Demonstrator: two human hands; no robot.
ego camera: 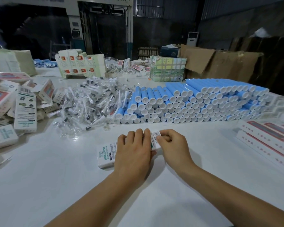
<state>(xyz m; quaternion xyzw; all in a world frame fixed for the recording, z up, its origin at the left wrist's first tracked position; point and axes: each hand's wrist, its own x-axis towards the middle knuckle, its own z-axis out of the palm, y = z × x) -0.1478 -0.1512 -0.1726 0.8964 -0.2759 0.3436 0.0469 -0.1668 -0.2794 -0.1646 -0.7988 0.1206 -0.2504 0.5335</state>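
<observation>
Risk, flap: the end flap (155,136) may crease or tear if my right grip (172,145) forces it in at an angle. I judge the tuck is not yet seated.
Risk, slide: the toothbrush carton (105,154) may skid on the smooth white surface (56,185) if my left grip (133,154) eases its press while the right one pushes.
Risk, contents: whatever is inside may slip towards the unsealed end if I tilt the carton. I cannot see inside.
Risk, neighbours: a wide swing of my arm may topple the stacked blue tubes (195,102) just beyond, or shift the flat red-and-white packs (266,141) at my right.
Left grip: laid across the carton's top, fingers curled over its far edge, holding it down.
Right grip: thumb and forefinger pinching the end flap.
Carton, place: flat on the surface right before me, mostly under my left grip, apart from the heap of wrapped brush heads (92,102).
Carton, look: long, white, teal "SONIC ELECTRIC" lettering on its left part, a barcode on the flap, a green stripe near that end.
</observation>
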